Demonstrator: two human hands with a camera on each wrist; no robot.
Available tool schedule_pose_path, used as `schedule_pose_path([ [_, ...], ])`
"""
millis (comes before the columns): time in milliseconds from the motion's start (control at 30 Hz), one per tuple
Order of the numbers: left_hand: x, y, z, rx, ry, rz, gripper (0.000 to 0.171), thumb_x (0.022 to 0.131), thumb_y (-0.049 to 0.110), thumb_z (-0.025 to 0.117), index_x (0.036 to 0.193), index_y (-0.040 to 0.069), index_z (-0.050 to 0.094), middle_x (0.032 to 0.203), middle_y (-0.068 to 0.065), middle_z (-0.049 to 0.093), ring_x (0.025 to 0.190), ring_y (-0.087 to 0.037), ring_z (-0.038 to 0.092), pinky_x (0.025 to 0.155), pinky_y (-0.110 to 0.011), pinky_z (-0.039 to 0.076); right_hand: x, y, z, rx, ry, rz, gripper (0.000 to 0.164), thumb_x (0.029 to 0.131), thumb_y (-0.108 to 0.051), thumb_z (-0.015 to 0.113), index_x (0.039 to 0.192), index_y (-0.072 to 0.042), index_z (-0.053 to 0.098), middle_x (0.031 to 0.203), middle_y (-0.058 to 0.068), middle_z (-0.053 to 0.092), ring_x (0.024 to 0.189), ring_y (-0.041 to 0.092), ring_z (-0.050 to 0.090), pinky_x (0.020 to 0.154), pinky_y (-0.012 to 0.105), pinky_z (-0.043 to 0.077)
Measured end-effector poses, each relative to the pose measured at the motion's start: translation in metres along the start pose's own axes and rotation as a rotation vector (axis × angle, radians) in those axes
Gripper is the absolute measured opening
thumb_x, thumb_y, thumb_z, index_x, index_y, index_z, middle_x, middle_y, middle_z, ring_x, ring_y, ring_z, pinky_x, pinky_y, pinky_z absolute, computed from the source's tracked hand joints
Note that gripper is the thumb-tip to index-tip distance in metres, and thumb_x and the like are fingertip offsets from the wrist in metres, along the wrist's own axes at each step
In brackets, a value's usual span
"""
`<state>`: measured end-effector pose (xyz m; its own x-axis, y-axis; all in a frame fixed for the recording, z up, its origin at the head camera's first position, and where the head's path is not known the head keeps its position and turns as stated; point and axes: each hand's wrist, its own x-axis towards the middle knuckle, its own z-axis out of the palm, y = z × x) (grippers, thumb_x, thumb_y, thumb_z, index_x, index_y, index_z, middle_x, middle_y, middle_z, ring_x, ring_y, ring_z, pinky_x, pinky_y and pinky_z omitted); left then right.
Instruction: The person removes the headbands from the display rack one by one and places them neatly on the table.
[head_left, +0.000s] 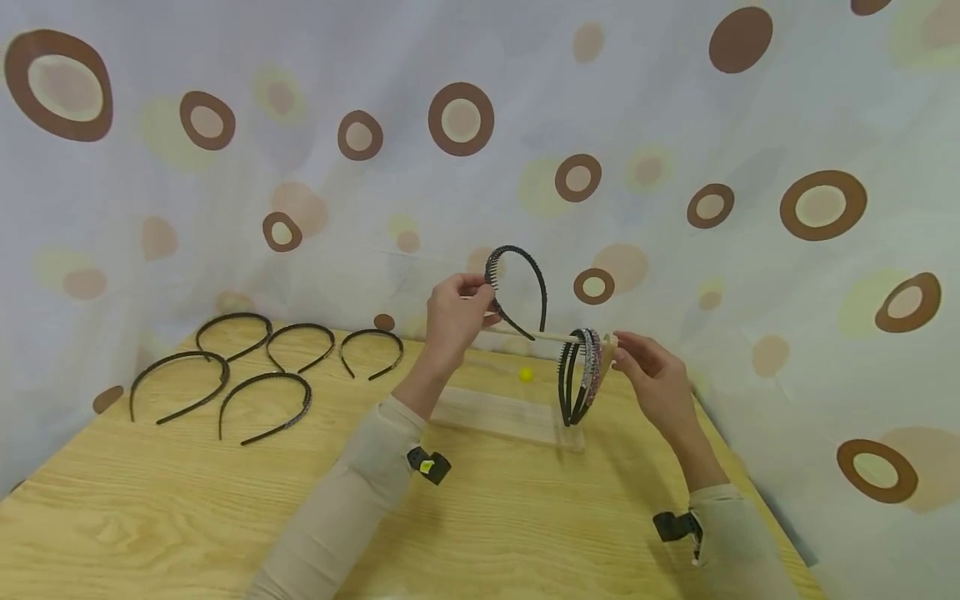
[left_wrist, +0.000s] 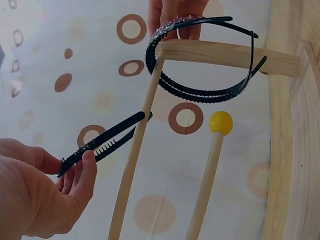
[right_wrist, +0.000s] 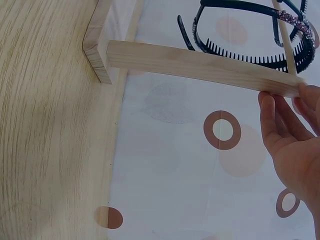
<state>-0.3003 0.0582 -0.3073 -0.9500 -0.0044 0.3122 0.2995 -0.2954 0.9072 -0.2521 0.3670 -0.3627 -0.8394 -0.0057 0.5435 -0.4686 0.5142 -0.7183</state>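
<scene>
Hands apart: left hand [head_left: 459,317] pinches a black headband [left_wrist: 107,136] near the wooden rod [left_wrist: 130,175]; right hand [head_left: 654,379] grips the upright [right_wrist: 200,63] beside hung headbands [head_left: 587,358], above the counter [head_left: 525,517].

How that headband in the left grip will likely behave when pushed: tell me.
The headband in the left grip is probably stiff yet springy: its arch stands open though held at one side. It looks light, being a thin band. Its comb teeth might snag on the rod.
</scene>
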Motion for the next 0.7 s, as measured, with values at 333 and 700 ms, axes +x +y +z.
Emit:
schedule_pose_path([
  [333, 0.006, 0.005, -0.022, -0.014, 0.014, 0.037, 0.022, 0.099, 0.003, 0.059, 0.118, -0.007, 0.062, 0.106, -0.019, 0.059, 0.091, -0.034, 0.069, 0.076, -0.034, 0.062, 0.0, -0.005, 0.001, -0.006, -0.019, 0.014, 0.037, 0.105, -0.017, 0.061, 0.139, -0.001, 0.06, 0.13, 0.019, 0.064, 0.102, 0.029, 0.069, 0.088, 0.02, 0.054],
  [700, 0.015, 0.018, -0.062, -0.018, 0.031, 0.056, 0.024, 0.1, 0.003, 0.058, 0.12, -0.009, 0.06, 0.107, -0.019, 0.057, 0.097, -0.037, 0.068, 0.079, -0.036, 0.061, -0.007, -0.039, 0.0, -0.028, -0.013, 0.014, 0.036, 0.105, -0.012, 0.061, 0.135, 0.007, 0.06, 0.126, 0.024, 0.064, 0.099, 0.025, 0.07, 0.087, 0.021, 0.055],
])
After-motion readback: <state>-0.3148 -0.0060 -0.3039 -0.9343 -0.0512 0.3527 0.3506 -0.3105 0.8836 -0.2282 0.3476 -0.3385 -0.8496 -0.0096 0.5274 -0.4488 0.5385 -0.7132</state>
